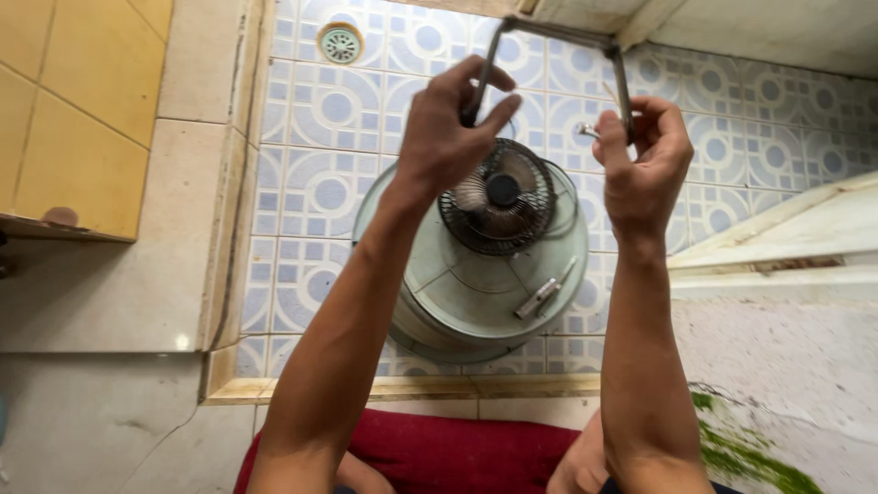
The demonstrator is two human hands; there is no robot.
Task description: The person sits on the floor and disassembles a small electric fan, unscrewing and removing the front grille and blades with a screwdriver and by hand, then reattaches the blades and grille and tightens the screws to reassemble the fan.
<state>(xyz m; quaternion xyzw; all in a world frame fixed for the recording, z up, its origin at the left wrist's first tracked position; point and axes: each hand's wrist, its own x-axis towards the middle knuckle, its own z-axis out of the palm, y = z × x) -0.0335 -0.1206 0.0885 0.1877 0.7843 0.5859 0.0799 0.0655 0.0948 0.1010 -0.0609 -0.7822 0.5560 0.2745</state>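
Both my hands are raised over a small black-caged fan. My left hand grips one leg of a dark metal U-shaped bracket. My right hand grips the other leg and also pinches a small silver screw between thumb and fingers. The fan rests on an upturned grey-green round tub. On the tub's top, to the right of the fan, lies a small silver tool.
The tub stands on a blue-patterned tiled floor with a round drain at the back left. A raised tiled curb runs along the left and front. A mossy concrete slab lies to the right. My red shorts show below.
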